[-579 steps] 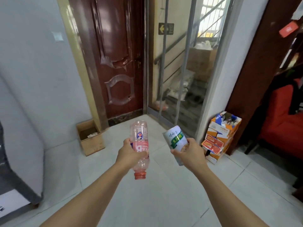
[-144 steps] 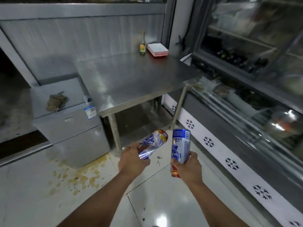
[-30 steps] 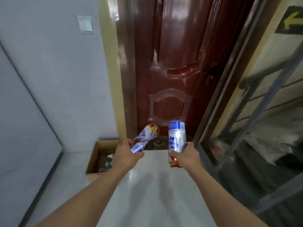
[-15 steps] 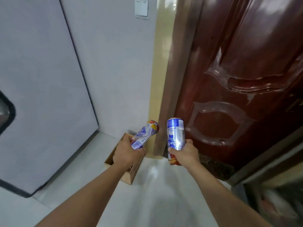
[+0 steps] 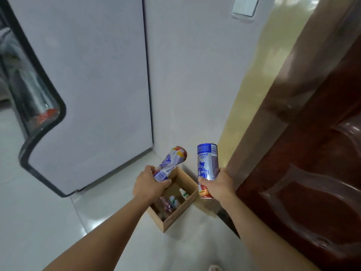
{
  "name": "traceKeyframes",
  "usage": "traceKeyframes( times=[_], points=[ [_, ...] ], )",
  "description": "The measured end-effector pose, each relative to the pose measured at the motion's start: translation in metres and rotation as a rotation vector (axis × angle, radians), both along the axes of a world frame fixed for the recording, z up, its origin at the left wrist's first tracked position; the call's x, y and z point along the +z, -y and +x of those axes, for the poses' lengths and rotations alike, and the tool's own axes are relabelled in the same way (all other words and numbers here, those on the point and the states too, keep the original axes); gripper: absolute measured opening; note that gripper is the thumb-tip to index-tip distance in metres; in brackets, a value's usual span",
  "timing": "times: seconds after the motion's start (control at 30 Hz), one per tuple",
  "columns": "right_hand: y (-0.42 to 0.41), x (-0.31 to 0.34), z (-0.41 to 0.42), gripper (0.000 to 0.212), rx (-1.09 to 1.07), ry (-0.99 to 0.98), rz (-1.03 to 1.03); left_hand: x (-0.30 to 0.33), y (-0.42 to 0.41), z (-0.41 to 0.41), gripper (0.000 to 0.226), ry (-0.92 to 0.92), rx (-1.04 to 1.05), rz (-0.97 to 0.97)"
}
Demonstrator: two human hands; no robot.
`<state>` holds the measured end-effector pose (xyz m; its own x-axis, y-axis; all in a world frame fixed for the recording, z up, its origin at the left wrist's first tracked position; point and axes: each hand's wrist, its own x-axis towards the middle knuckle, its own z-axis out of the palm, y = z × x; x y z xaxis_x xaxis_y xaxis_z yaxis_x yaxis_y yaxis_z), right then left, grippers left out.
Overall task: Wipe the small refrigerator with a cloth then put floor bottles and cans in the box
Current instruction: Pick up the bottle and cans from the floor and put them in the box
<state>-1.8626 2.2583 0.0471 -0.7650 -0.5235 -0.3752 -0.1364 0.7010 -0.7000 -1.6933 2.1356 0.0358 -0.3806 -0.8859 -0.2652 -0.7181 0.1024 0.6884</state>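
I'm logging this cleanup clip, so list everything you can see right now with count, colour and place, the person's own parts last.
Crushed blue-and-silver metal can: one, tilted, in the left grip.
Upright blue-and-silver metal can: one, in the right grip.
Open brown cardboard box: one, on the floor by the door frame.
Bottles and cans in the box: several, mixed colours, count unclear.
Dark red wooden door: one, right.
White wall switch: one, top.
Grey appliance panel with black trim: one, left.
Left hand: above the box.
Right hand: right of the box.
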Motion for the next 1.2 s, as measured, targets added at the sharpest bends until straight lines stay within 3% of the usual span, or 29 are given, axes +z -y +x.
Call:
traceKeyframes(
  times=[0.33,0.67,0.93,1.2],
  points=[
    [0.091,-0.036,-0.106,0.066,0.398,-0.006,0.096,-0.035,0.013,-0.078,0.065,0.007,0.428,0.067],
    [0.154,-0.113,-0.111,0.064,0.517,0.048,0.216,-0.116,0.039,-0.100,0.063,0.047,0.591,0.258],
    [0.191,-0.213,-0.126,0.066,0.525,0.067,0.393,-0.224,0.058,-0.118,0.067,0.053,0.640,0.419],
    [0.223,-0.379,-0.150,0.063,0.548,0.114,0.497,-0.383,0.081,-0.152,0.068,0.108,0.697,0.540]
  ],
)
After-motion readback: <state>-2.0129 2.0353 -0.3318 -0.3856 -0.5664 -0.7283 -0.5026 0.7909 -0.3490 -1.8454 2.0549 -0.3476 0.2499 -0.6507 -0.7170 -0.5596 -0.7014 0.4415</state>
